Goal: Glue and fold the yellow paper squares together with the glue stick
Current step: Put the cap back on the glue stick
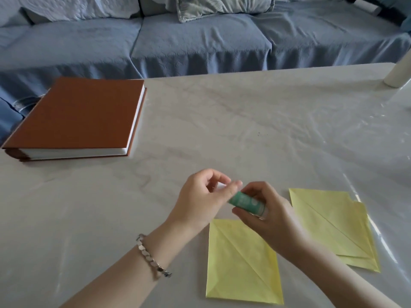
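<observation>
A yellow paper square (240, 261) with a diagonal crease lies flat near the table's front edge. To its right lies a stack of yellow squares (333, 223), also creased diagonally. Above the near square, my right hand (271, 214) grips the green and white glue stick (246, 202) by its body. My left hand (202, 196) pinches the stick's white cap end with thumb and fingertips. The two hands meet over the table, just beyond the near square's top edge.
A thick brown book (77, 116) lies at the table's left rear. A white cylinder (398, 74) stands at the far right corner. The pale marbled table (244, 130) is covered with a clear glossy sheet. A blue-covered sofa (200, 41) runs behind the table.
</observation>
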The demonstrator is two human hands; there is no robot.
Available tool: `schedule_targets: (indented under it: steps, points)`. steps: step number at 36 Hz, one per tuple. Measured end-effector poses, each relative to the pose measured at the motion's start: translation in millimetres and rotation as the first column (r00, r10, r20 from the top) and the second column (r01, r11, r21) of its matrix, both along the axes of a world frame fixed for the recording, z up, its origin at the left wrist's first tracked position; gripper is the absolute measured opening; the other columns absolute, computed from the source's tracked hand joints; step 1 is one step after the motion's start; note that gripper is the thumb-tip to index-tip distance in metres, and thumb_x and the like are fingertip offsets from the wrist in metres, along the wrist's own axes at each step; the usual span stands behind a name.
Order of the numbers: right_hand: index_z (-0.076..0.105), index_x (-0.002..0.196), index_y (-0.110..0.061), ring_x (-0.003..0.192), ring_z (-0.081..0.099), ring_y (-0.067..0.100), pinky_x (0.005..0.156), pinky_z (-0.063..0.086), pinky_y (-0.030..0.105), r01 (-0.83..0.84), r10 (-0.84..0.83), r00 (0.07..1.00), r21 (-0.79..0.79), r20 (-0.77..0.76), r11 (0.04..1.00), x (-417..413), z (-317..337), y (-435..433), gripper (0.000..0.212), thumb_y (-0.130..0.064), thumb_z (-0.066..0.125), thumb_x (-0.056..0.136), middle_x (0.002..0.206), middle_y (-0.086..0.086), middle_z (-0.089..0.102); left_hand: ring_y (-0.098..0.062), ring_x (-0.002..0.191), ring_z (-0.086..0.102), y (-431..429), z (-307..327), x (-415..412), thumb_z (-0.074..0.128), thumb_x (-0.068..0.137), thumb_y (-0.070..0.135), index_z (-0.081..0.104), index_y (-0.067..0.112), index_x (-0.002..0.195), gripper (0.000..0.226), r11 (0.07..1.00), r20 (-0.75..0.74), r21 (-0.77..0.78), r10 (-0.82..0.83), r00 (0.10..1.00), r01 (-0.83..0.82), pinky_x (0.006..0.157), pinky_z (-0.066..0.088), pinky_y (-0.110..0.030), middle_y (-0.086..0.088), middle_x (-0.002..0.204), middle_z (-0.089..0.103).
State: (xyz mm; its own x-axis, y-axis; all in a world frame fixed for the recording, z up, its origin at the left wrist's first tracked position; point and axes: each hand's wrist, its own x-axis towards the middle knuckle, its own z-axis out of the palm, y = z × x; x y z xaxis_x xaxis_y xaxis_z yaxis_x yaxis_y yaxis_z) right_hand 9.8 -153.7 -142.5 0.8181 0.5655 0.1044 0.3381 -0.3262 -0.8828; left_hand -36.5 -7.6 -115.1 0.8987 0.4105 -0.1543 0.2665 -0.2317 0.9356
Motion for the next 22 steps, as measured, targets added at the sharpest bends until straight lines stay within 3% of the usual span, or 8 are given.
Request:
schedule_targets:
  steps: [2,4,7,10,14,17,22]
  points:
    - [0.048,0.084,-0.034,0.072,0.055,0.004,0.060,0.042,0.011,0.021,-0.019,0.998,0.032,-0.065,0.999,0.8,-3.7,7.1,0.035,-0.016,0.076,0.072,0.084,-0.010,0.061,-0.009,0.054,0.054,-0.3,2.4,-0.7,0.081,0.068,0.035,0.065,0.019,0.077,0.024,0.999,0.016,-0.026,0.019,1.000,-0.018,0.054,0.048,-0.026,-0.004,0.065,0.059]
    - [0.048,0.083,-0.029,0.067,0.052,0.002,0.057,0.041,0.012,0.067,-0.057,0.988,0.067,-0.142,0.995,3.8,-6.3,14.8,0.032,-0.016,0.075,0.073,0.076,-0.007,0.059,-0.007,0.049,0.055,-1.8,3.9,0.6,0.084,0.067,0.016,0.063,0.017,0.076,0.023,0.983,0.040,-0.143,0.121,0.992,-0.114,0.050,0.049,-0.021,0.000,0.067,0.063]
    - [0.051,0.092,-0.029,0.071,0.054,0.000,0.060,0.042,0.010,0.053,-0.041,0.984,0.065,-0.176,0.996,11.1,-8.7,24.7,0.031,-0.016,0.074,0.075,0.084,-0.009,0.061,-0.002,0.049,0.057,1.5,4.0,4.7,0.084,0.063,0.006,0.061,0.020,0.073,0.028,0.961,0.091,-0.175,0.230,0.969,-0.212,0.050,0.046,-0.015,0.008,0.063,0.065]
    - [0.048,0.115,-0.027,0.072,0.055,-0.002,0.066,0.044,0.008,-0.004,-0.004,0.982,-0.039,-0.187,0.999,20.9,-15.5,32.0,0.045,-0.019,0.071,0.078,0.093,-0.010,0.060,0.000,0.060,0.058,9.9,4.3,10.1,0.082,0.066,0.012,0.064,0.022,0.081,0.025,0.973,0.217,0.090,0.189,0.958,-0.213,0.059,0.044,-0.010,0.012,0.071,0.064]
    - [0.045,0.126,-0.020,0.079,0.058,0.006,0.068,0.044,0.011,-0.059,0.017,0.977,-0.194,-0.210,0.979,35.7,-21.4,39.4,0.048,-0.020,0.066,0.083,0.096,-0.005,0.060,-0.011,0.077,0.054,28.8,-1.9,27.6,0.078,0.072,0.015,0.067,0.013,0.100,0.030,0.826,0.323,0.506,0.085,0.943,-0.248,0.069,0.044,-0.022,0.011,0.086,0.055]
    - [0.052,0.121,-0.020,0.084,0.059,0.011,0.076,0.047,0.022,-0.103,0.047,0.982,-0.315,-0.181,0.944,40.9,-22.2,41.7,0.038,-0.023,0.062,0.084,0.095,-0.005,0.061,-0.012,0.084,0.052,44.0,-11.6,41.9,0.074,0.078,0.013,0.065,0.011,0.107,0.031,0.799,0.271,0.557,0.085,0.959,-0.228,0.076,0.047,-0.027,0.006,0.095,0.055]
    - [0.055,0.117,-0.022,0.083,0.058,0.011,0.079,0.048,0.026,-0.131,0.074,0.986,-0.414,-0.150,0.901,42.8,-22.6,42.1,0.032,-0.026,0.058,0.086,0.094,-0.008,0.060,-0.020,0.095,0.055,57.4,-33.5,50.8,0.069,0.082,0.014,0.061,0.012,0.117,0.036,0.801,0.089,0.591,0.056,0.995,-0.097,0.077,0.039,-0.023,-0.003,0.108,0.058]
